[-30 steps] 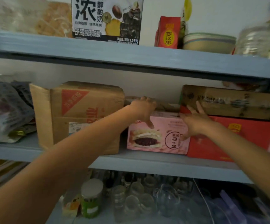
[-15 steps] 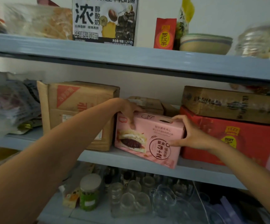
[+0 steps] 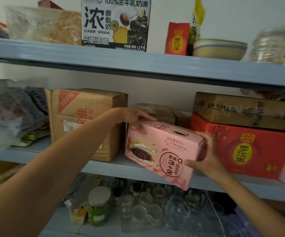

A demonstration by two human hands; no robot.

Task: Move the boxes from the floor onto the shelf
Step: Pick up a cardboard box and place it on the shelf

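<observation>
A pink cake box (image 3: 165,151) is tilted, its front right corner hanging out past the edge of the middle shelf (image 3: 104,166). My left hand (image 3: 136,118) grips its top left corner. My right hand (image 3: 205,154) holds its right end, thumb on the front face. The box sits in the gap between a brown carton (image 3: 85,120) on the left and a red carton (image 3: 244,147) on the right. Small brown boxes (image 3: 157,112) stand behind it.
A flat brown box (image 3: 244,110) lies on the red carton. Plastic bags (image 3: 13,113) fill the shelf's left end. The upper shelf (image 3: 138,65) holds a milk carton box (image 3: 115,24), a red packet and bowls. Glass jars and cups (image 3: 147,211) crowd the lower shelf.
The pink box stood pushed into the gap a second ago. Both hands now grip it, and it has come forward and tilted, its right corner past the shelf edge.
</observation>
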